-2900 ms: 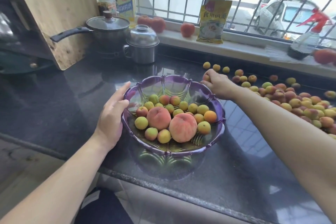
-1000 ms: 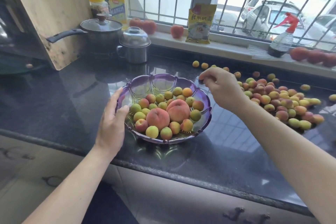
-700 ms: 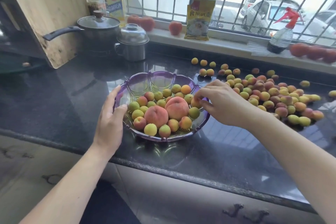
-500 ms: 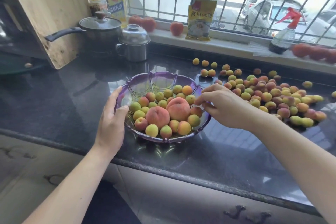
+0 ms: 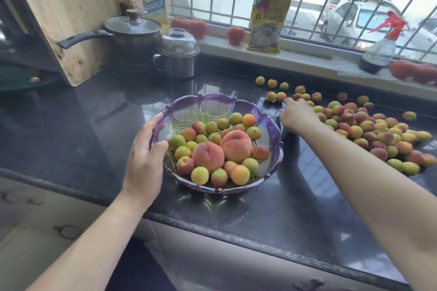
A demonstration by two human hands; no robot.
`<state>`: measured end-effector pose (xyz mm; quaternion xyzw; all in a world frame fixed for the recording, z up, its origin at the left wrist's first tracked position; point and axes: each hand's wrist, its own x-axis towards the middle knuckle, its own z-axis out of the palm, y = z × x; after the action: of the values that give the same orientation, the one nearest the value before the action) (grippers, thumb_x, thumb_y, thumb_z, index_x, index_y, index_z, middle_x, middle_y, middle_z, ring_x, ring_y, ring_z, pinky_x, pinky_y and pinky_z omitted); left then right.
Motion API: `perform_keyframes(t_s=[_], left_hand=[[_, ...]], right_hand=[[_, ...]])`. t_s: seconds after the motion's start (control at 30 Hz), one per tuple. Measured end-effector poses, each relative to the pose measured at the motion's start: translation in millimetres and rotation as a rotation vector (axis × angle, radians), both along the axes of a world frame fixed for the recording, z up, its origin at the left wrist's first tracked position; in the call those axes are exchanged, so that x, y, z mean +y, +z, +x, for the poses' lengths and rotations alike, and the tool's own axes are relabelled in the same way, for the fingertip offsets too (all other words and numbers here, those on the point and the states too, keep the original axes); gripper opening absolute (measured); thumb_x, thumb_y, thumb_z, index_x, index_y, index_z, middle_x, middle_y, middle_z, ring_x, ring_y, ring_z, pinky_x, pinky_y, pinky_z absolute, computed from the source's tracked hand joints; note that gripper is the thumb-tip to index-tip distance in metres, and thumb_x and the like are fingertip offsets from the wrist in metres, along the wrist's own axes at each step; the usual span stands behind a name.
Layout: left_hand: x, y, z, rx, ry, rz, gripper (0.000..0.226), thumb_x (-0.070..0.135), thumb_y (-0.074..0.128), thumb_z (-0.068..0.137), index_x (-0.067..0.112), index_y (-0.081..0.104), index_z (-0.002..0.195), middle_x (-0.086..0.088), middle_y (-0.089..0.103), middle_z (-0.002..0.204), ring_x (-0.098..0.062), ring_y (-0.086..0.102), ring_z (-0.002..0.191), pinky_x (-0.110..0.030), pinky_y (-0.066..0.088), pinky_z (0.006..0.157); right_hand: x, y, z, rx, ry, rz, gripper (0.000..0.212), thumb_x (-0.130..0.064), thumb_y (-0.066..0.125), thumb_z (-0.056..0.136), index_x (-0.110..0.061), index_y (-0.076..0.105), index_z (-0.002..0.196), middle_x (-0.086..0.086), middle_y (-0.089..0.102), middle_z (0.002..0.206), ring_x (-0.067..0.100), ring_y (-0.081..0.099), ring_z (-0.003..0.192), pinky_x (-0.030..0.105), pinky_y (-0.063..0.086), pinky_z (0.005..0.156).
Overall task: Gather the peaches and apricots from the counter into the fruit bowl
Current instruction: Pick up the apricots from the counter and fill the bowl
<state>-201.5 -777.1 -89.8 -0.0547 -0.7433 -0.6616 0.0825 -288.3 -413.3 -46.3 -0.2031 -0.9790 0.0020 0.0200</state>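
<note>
Fingers curling down over the nearest apricots (image 5: 276, 96) though whether they are pinching one I cannot tell, the right hand (image 5: 298, 114) is reaching into the pile on the counter (image 5: 295, 196), while the left hand (image 5: 144, 158), fingers spread, is steadying the fruit bowl (image 5: 272, 168) holding two peaches (image 5: 208, 154).

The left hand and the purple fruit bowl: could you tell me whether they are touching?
Touching. The head view shows the left hand resting against the purple fruit bowl, with its thumb over the rim.

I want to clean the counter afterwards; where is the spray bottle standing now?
The spray bottle stands on the window sill at the far right, beside red tomatoes and above the loose apricots.
</note>
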Motion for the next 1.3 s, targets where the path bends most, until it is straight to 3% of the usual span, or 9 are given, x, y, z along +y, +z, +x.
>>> perform_keyframes(t_s=[0.17, 0.3, 0.37, 0.57, 0.73, 0.97, 1.1, 1.17, 1.3], left_hand=[[0.4, 2.1, -0.1, 0.009, -0.006, -0.008, 0.055, 0.044, 0.045, 0.096, 0.043, 0.052, 0.151, 0.015, 0.056, 0.154, -0.011, 0.052, 0.144, -0.054, 0.045, 0.121], [2.0, 4.4, 3.1, 0.011, -0.006, -0.001, 0.059, 0.039, 0.043, 0.096, 0.037, 0.051, 0.154, 0.014, 0.056, 0.155, -0.006, 0.051, 0.144, -0.051, 0.043, 0.123], [3.5, 4.4, 3.1, 0.008, -0.006, 0.004, 0.059, 0.040, 0.043, 0.096, 0.038, 0.051, 0.154, 0.014, 0.055, 0.155, -0.005, 0.050, 0.144, -0.051, 0.042, 0.124], [2.7, 4.3, 3.4, -0.001, -0.003, -0.005, 0.061, 0.040, 0.043, 0.096, 0.036, 0.049, 0.156, 0.012, 0.055, 0.156, -0.006, 0.050, 0.144, -0.050, 0.041, 0.124], [2.5, 5.4, 6.4, -0.006, 0.006, -0.008, 0.061, 0.041, 0.042, 0.096, 0.036, 0.049, 0.156, 0.012, 0.056, 0.155, -0.008, 0.052, 0.144, -0.051, 0.042, 0.124], [3.0, 6.9, 6.7, -0.004, 0.008, 0.000, 0.062, 0.039, 0.043, 0.095, 0.035, 0.050, 0.156, 0.010, 0.057, 0.155, -0.010, 0.052, 0.144, -0.052, 0.041, 0.124], [4.3, 7.7, 7.3, -0.010, 0.003, 0.000, 0.061, 0.040, 0.043, 0.095, 0.035, 0.049, 0.156, 0.011, 0.055, 0.155, -0.007, 0.051, 0.144, -0.050, 0.041, 0.125], [5.0, 8.5, 7.8, -0.014, 0.006, -0.019, 0.062, 0.042, 0.042, 0.095, 0.036, 0.048, 0.157, 0.012, 0.054, 0.156, -0.006, 0.050, 0.144, -0.048, 0.041, 0.125], [4.3, 10.3, 8.8, -0.014, 0.016, -0.035, 0.062, 0.042, 0.041, 0.095, 0.035, 0.048, 0.157, 0.012, 0.054, 0.156, -0.007, 0.050, 0.143, -0.046, 0.041, 0.124]], right_hand=[[2.2, -1.9, -6.5, 0.129, 0.023, -0.019, 0.021, -0.016, 0.060, 0.096, -0.013, 0.059, 0.116, 0.011, 0.062, 0.109, 0.031, 0.058, 0.090, 0.040, 0.052, 0.076], [-19.7, 37.6, 29.7, 0.515, 0.142, -0.515, 0.028, -0.036, 0.066, 0.095, -0.018, 0.061, 0.116, -0.005, 0.067, 0.101, 0.018, 0.064, 0.089, 0.035, 0.054, 0.076], [-34.2, 62.2, 67.1, 0.461, 0.343, -0.624, 0.025, -0.039, 0.069, 0.093, -0.022, 0.066, 0.112, -0.013, 0.068, 0.097, 0.005, 0.064, 0.089, 0.025, 0.053, 0.076], [-55.5, 53.9, 107.9, 0.052, 0.668, -0.061, 0.027, -0.051, 0.061, 0.093, -0.036, 0.067, 0.115, -0.019, 0.062, 0.099, 0.014, 0.044, 0.098, 0.039, 0.045, 0.087], [-48.9, 59.4, 105.8, 0.253, 0.548, -0.223, 0.023, -0.021, 0.053, 0.103, -0.027, 0.072, 0.115, -0.015, 0.060, 0.100, 0.016, 0.048, 0.102, 0.030, 0.035, 0.080], [-58.9, 50.5, 121.3, 0.037, 0.604, -0.190, 0.033, -0.011, 0.053, 0.101, -0.032, 0.074, 0.113, -0.008, 0.059, 0.107, 0.013, 0.040, 0.113, 0.032, 0.043, 0.091], [-36.3, 45.6, 112.1, 0.396, 0.429, -0.354, 0.034, -0.005, 0.052, 0.099, -0.024, 0.075, 0.114, -0.003, 0.066, 0.108, 0.015, 0.053, 0.103, 0.030, 0.043, 0.086], [-6.9, 36.5, 91.1, 0.432, 0.252, -0.205, 0.033, -0.006, 0.049, 0.099, -0.016, 0.070, 0.122, 0.007, 0.066, 0.118, 0.023, 0.052, 0.102, 0.033, 0.041, 0.086], [32.6, 7.1, 56.1, 0.048, 0.237, 0.254, 0.052, -0.017, 0.053, 0.096, -0.021, 0.046, 0.148, 0.012, 0.050, 0.145, 0.036, 0.046, 0.122, 0.049, 0.041, 0.102]])
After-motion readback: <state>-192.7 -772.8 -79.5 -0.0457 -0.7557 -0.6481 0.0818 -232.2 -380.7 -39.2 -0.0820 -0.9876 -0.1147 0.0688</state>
